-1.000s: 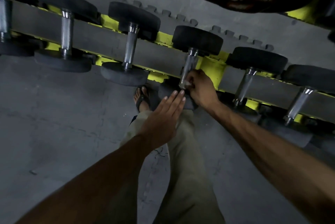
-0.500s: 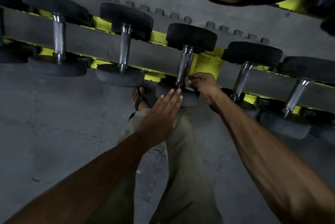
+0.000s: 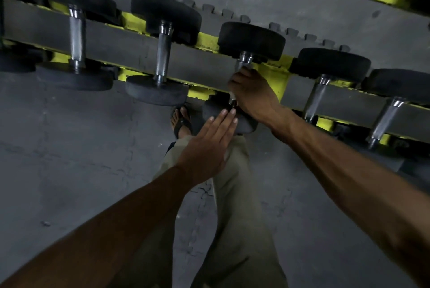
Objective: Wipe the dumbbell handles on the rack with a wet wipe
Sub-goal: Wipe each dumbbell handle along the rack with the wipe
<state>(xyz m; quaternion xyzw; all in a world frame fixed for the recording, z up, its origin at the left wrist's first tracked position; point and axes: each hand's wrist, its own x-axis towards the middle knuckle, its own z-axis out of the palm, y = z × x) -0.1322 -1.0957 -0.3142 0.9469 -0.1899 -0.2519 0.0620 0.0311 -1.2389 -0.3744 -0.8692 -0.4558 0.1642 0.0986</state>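
From the head view, the middle dumbbell handle [image 3: 242, 64] on the rack [image 3: 130, 54] is being gripped by the right hand [image 3: 252, 94], its long axis crossing the rack's rail; a wipe is perhaps pinched underneath. The left hand [image 3: 209, 145] is being held flat, fingers straight, against that dumbbell's near weight [image 3: 246, 124].

Glossy chrome handles [image 3: 76, 35], matt rubber heads [image 3: 251, 40]
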